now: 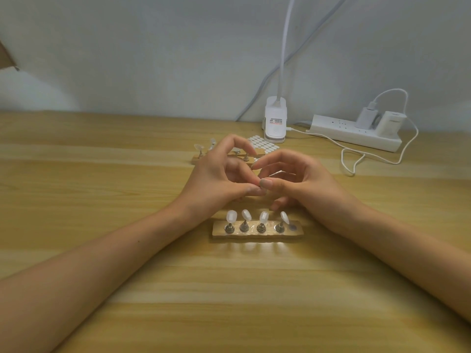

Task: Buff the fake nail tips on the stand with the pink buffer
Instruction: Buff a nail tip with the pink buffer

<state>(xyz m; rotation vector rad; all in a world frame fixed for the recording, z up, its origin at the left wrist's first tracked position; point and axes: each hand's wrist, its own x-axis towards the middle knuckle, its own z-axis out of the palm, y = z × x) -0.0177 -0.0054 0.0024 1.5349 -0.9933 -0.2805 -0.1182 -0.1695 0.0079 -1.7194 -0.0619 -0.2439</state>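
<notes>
My left grip [219,179] and right grip [300,182] meet just behind the stand [257,231], fingers curled, thumb tips touching. I cannot tell whether they pinch some small thing between them or only each other. A faint glint shows under my right fingers, but it is too slight to name.

The stand lies on the desk [102,174], near me and between my wrists. Four tips [232,216] stand up on its posts. At its right end is a bare disc [293,227] with no tip on it. The buffer is nowhere in view, so I judge that buffing has not begun.

**What could go wrong**
- My right fingers hang close over the right-hand tip. If that grip drops, it could knock the tip askew or off its post.
- The stand looks light, and nothing holds it down. A wrist nudge, or a buffer stroke with no steadying grip, would probably slide or tip it.
- If I do hold a loose clear tip, it could slip out and be hard to spot on the pale desk.

**What is hard to see**
- My hands cover most of the far stand [196,159]; only its left end and a few clear tips show.
- They also cover the near edge of the pad sheet [265,143].
- The buffer may be hidden behind my hands or out of frame.
- The neck of the lamp clamp [275,121] runs out of the top.
- The power strip [351,133] and its cable [356,161] sit well apart, to the right.
</notes>
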